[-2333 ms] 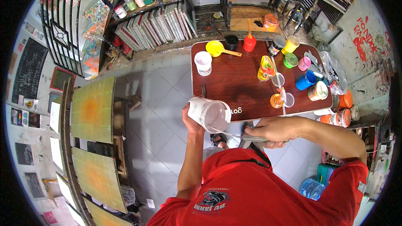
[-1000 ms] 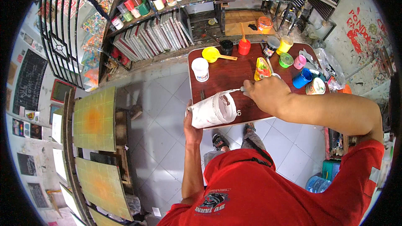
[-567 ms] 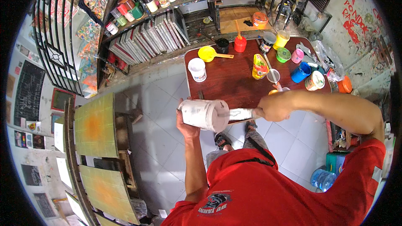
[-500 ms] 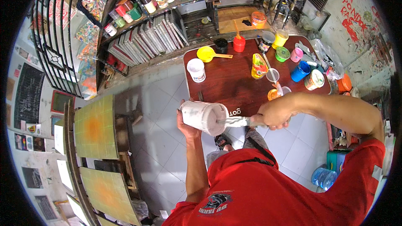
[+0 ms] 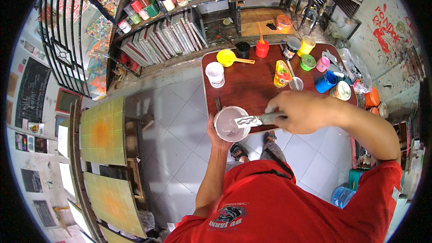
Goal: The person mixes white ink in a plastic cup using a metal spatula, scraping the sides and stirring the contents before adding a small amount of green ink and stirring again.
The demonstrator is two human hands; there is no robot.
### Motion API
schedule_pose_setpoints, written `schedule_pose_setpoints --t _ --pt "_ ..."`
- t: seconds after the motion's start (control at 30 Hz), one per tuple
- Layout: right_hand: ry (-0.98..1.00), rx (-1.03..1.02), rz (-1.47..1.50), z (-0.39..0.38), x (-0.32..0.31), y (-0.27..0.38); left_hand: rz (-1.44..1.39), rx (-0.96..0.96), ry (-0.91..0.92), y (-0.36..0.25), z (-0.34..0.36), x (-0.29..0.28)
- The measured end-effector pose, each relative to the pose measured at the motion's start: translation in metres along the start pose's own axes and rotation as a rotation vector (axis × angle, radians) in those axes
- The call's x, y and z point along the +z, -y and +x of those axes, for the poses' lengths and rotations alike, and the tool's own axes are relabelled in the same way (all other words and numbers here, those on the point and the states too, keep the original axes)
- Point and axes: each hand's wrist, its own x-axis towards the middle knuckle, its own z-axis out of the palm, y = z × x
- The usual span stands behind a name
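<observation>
My left hand (image 5: 217,136) is wrapped round the side of a white plastic tub (image 5: 220,117), holding it near the table's front edge. The tub's mouth faces up toward me, with pale greyish-pink paint inside. In my right hand (image 5: 299,111) is a flat scraper (image 5: 249,121); white paint streaks its blade, which reaches over the tub's rim into the mouth. The handle is mostly hidden in my closed fingers. Just beyond the tub, a second white tub (image 5: 215,75) stands on the dark red table (image 5: 252,94).
On the table are a yellow paint cup (image 5: 226,57) with a stick across it, a red pot (image 5: 262,49), a yellow pouch (image 5: 282,74), a green tub (image 5: 308,62) and a blue cup (image 5: 326,82). Painted panels (image 5: 103,130) stand left. Shelves (image 5: 198,4) with jars line the back.
The tub has turned from lying sideways to mouth up. The scraper has shifted from level at its mouth to over the rim, and my right hand is slightly higher in view.
</observation>
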Motion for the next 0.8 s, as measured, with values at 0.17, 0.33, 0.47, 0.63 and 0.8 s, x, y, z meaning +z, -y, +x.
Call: schedule_pose_setpoints --t 0.17,0.33,0.47,0.63,0.8 --pt "-0.602 -0.300 0.141 -0.019 -0.005 0.032 0.120 0.009 0.024 0.004 -0.004 0.007" --pt "-0.966 -0.675 0.681 0.030 0.051 0.031 0.100 -0.092 -0.002 0.017 0.009 0.019" --pt "-0.871 -0.651 1.177 0.057 0.091 0.023 0.073 -0.299 -0.090 0.019 0.009 0.037" --pt "-1.138 -0.788 0.635 0.039 0.074 0.029 0.104 -0.239 -0.074 0.025 -0.006 0.039" --pt "-1.142 -0.787 0.589 0.052 0.096 0.034 0.392 -0.220 -0.123 0.028 -0.010 0.071"
